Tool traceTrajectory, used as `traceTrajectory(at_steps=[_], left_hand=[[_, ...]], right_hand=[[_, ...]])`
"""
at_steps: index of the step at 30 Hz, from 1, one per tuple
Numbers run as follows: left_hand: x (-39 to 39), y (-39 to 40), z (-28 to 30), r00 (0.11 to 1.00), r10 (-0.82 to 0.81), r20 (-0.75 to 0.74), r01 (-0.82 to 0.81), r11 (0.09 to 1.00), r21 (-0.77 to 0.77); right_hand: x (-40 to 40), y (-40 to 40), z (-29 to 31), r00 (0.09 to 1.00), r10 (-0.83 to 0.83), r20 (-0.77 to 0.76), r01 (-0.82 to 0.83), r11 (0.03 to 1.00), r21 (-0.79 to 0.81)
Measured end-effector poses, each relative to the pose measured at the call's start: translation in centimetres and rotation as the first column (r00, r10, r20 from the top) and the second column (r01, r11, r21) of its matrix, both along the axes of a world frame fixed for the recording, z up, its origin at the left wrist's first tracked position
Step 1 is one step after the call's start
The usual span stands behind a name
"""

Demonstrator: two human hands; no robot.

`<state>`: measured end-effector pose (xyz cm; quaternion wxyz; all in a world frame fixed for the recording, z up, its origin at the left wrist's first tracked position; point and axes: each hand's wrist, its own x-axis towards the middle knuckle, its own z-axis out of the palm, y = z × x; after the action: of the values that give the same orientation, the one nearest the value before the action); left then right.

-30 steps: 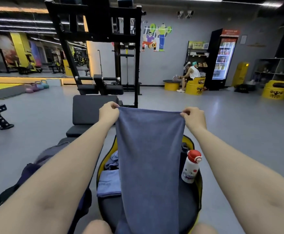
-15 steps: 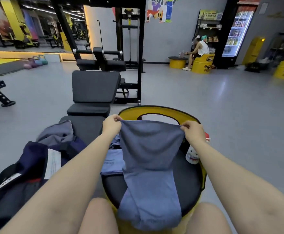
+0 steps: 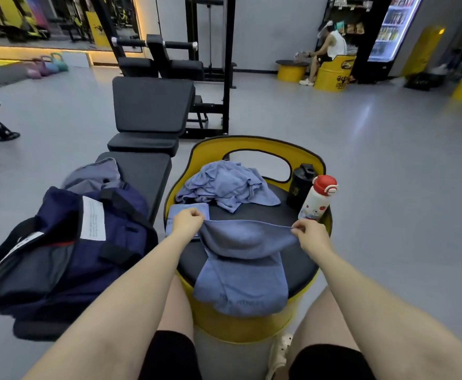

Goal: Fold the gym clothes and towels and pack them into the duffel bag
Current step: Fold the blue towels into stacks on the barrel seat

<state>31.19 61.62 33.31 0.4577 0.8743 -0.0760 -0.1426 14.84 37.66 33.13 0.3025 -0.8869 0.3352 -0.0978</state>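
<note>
A blue-grey towel [image 3: 242,272] lies doubled over on the black seat of a yellow barrel stool [image 3: 251,329], its lower end hanging over the front edge. My left hand [image 3: 187,222] pinches its top left corner and my right hand [image 3: 310,233] pinches the top right corner, just above the seat. Behind the towel sits a crumpled blue garment [image 3: 225,186], and a small folded blue cloth [image 3: 188,212] lies partly under my left hand. The navy duffel bag [image 3: 67,253] lies open on the bench to my left, with a grey garment [image 3: 95,172] behind it.
A white bottle with a red cap [image 3: 317,198] and a black bottle [image 3: 299,186] stand at the seat's right rim. A black weight bench [image 3: 147,111] and rack stand ahead. A person [image 3: 328,48] sits far right by yellow barrels; grey floor lies all around.
Both hands have brought the towel down from held up high to low over the stool seat, folding it over itself. The view has tilted downward, and the crumpled garment behind now shows.
</note>
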Motion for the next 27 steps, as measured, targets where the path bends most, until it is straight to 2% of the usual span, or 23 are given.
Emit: traceTrajectory(at_steps=[4,17,27], left_hand=[[-1.4,1.4,-1.2,0.999,0.006,-0.032,-0.006,1.0,-0.019],[-7.3,4.1,-6.7,0.99,-0.093,-0.105,0.108,0.982,0.153],[-4.6,1.8,-7.7,0.989,-0.115,-0.091,0.129,0.976,0.176]], right_hand=[[-1.9,0.8,-1.6,0.997,0.014,-0.075,-0.014,1.0,0.002],[-6.4,4.1,-7.5,0.947,0.153,-0.282,-0.151,0.988,0.029],[-2.8,1.9,-8.2,0.942,0.154,-0.299,-0.167,0.986,-0.018]])
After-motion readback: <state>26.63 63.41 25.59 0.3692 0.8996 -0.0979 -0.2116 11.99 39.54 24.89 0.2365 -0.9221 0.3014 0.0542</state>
